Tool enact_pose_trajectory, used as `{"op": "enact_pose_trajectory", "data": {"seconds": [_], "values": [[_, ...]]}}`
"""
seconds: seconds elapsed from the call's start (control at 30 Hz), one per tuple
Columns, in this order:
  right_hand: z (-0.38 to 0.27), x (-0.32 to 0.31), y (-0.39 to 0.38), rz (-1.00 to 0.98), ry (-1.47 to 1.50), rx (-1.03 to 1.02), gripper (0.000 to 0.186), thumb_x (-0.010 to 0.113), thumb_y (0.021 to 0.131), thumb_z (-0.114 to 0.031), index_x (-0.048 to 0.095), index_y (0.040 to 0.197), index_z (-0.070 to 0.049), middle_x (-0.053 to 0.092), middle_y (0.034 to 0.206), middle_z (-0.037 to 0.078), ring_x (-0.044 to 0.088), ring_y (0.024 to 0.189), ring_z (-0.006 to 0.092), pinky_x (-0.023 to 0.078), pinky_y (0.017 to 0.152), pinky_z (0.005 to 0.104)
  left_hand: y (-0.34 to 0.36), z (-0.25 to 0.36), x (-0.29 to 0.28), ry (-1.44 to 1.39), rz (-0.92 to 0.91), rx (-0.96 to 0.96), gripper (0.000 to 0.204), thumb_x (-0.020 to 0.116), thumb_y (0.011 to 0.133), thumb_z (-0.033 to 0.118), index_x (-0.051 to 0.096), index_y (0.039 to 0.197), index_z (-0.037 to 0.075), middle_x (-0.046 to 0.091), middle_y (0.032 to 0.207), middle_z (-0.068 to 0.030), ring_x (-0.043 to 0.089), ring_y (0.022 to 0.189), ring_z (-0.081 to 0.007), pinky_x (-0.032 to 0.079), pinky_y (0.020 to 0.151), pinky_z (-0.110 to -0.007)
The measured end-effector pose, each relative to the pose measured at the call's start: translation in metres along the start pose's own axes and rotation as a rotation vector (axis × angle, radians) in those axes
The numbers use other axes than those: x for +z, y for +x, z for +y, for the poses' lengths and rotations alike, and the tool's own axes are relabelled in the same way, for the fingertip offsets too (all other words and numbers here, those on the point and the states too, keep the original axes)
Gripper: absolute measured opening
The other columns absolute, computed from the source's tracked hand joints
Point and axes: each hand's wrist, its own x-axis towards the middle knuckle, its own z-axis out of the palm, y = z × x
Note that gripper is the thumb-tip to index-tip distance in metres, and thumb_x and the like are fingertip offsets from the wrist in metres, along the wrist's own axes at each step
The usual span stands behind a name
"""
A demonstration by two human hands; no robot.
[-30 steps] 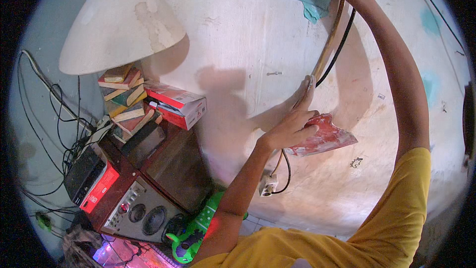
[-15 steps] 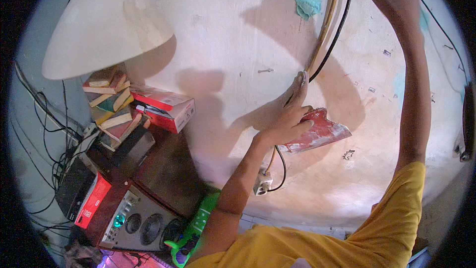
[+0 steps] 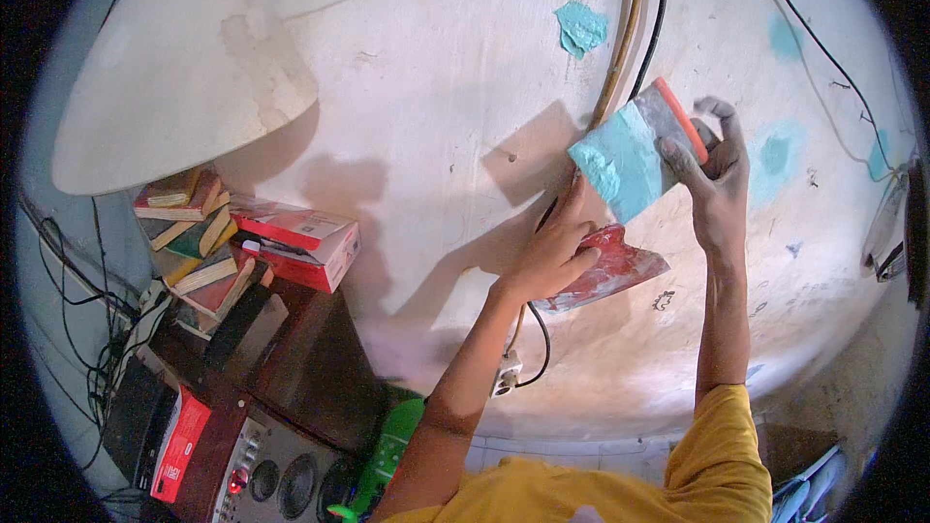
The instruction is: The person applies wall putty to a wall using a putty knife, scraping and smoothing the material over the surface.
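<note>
My right hand [image 3: 719, 179] grips a flat putty spreader [image 3: 644, 131] with an orange back edge; turquoise putty coats its blade, thicker near the lower left corner. Just below and left of it, my left hand [image 3: 550, 260] holds a worn red plastic scraper [image 3: 620, 271] smeared with pale residue. The left index finger points up along the cables, close to the spreader's corner; whether they touch I cannot tell. On the pale wall [image 3: 417, 58] above sits a thick dab of turquoise putty [image 3: 581, 29].
A tan cable [image 3: 623, 39] and a black cable [image 3: 662, 10] run down the wall to a white socket block [image 3: 505, 373]. At left are a large white lampshade-like form [image 3: 184, 68], stacked wood-edged blocks [image 3: 199, 232], a red-white box [image 3: 300, 237] and a speaker [image 3: 291, 475].
My right hand has come down from the top edge with the putty-covered spreader, beside my left hand. The left hand keeps the red scraper in about the same place; the view has shifted slightly.
</note>
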Motion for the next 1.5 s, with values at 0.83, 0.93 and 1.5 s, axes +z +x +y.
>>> {"op": "enact_pose_trajectory", "data": {"seconds": [0.83,0.93,1.5], "values": [[0.063,0.114,0.069,0.335,-0.986,-0.828,0.022,0.067,0.069,-0.005,0.050,0.082,-0.010,0.054,0.086,0.004,0.057,0.072,0.0256,0.045,0.054,0.0366,0.002,0.007,-0.001,-0.140,-0.066,-0.043,0.028,0.058,0.076,0.010,0.062,0.097,-0.008,0.006,0.147,-0.0329,0.007,0.137,-0.0463,0.013,0.113,-0.046],[0.057,0.121,0.076,0.355,-1.012,-0.803,0.022,0.067,0.070,-0.005,0.050,0.084,-0.010,0.055,0.090,0.005,0.058,0.073,0.0270,0.045,0.053,0.0372,-0.001,-0.001,0.006,-0.096,-0.011,0.025,0.026,0.059,0.077,0.010,0.062,0.095,-0.008,0.004,0.148,-0.0315,0.005,0.138,-0.0450,0.012,0.114,-0.046],[0.067,0.142,0.075,0.179,-0.968,-0.458,0.036,0.068,0.067,-0.004,0.051,0.099,-0.010,0.051,0.098,0.011,0.059,0.079,0.0340,0.047,0.059,0.0432,-0.005,-0.003,0.011,-0.343,-0.087,-0.125,0.036,0.058,0.083,0.017,0.055,0.118,0.005,0.022,0.144,-0.0262,0.012,0.136,-0.0431,0.013,0.113,-0.048]]}}
